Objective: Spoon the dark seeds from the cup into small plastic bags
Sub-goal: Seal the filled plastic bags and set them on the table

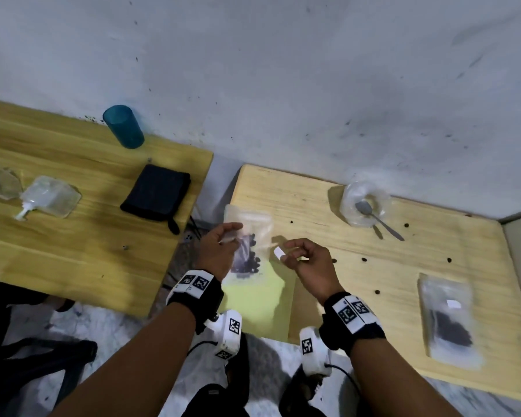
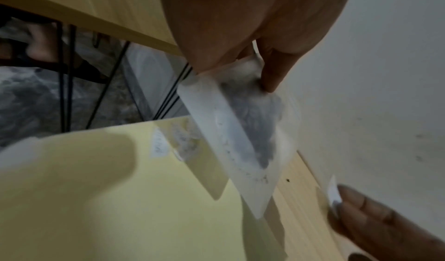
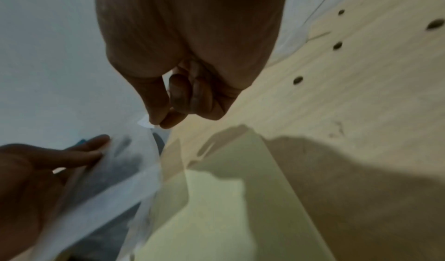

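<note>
My left hand (image 1: 223, 239) holds a small clear plastic bag (image 1: 251, 233) with dark seeds in its lower part, lifted above the left edge of the right table (image 1: 313, 200). In the left wrist view the thumb and fingers pinch the bag (image 2: 240, 132) near its top. My right hand (image 1: 295, 251) pinches a small white sticker (image 1: 278, 252) between thumb and forefinger, just right of the bag; the right wrist view shows the sticker (image 3: 144, 122) at the fingertips. A clear cup (image 1: 363, 203) with a metal spoon (image 1: 376, 218) in it stands at the back of the table.
A filled, labelled bag (image 1: 447, 320) lies at the right. Loose seeds (image 1: 364, 259) dot the tabletop. A pale yellow sheet (image 1: 259, 299) lies under my hands. The left table holds a teal cup (image 1: 123, 126), a black pouch (image 1: 157, 195) and empty bags (image 1: 50, 195).
</note>
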`<state>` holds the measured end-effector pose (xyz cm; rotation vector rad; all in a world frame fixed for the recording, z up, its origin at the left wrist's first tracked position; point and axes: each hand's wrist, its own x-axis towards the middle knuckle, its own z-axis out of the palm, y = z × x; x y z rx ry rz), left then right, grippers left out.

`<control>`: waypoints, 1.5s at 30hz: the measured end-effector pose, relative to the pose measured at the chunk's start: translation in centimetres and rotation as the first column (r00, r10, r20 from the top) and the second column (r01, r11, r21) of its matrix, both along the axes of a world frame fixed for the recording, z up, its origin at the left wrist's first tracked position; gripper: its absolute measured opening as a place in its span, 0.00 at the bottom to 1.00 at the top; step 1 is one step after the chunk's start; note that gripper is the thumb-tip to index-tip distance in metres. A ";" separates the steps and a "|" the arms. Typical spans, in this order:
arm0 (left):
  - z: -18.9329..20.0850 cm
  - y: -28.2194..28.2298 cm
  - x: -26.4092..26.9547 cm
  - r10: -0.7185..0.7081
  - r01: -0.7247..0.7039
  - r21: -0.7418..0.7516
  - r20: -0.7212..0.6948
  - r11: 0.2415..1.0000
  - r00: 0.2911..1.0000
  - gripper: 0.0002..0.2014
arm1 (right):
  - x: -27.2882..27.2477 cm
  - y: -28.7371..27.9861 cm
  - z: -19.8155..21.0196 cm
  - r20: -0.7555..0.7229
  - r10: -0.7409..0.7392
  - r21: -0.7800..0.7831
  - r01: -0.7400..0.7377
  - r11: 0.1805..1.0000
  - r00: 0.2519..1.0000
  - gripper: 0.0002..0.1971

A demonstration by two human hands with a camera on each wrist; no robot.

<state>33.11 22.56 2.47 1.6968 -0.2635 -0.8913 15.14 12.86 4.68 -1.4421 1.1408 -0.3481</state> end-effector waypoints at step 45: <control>5.3 -8.0 -11.9 -0.101 0.106 -0.076 0.070 0.992 0.992 0.16 | -7.5 -4.7 3.5 0.047 -0.253 -0.206 0.258 0.944 0.966 0.14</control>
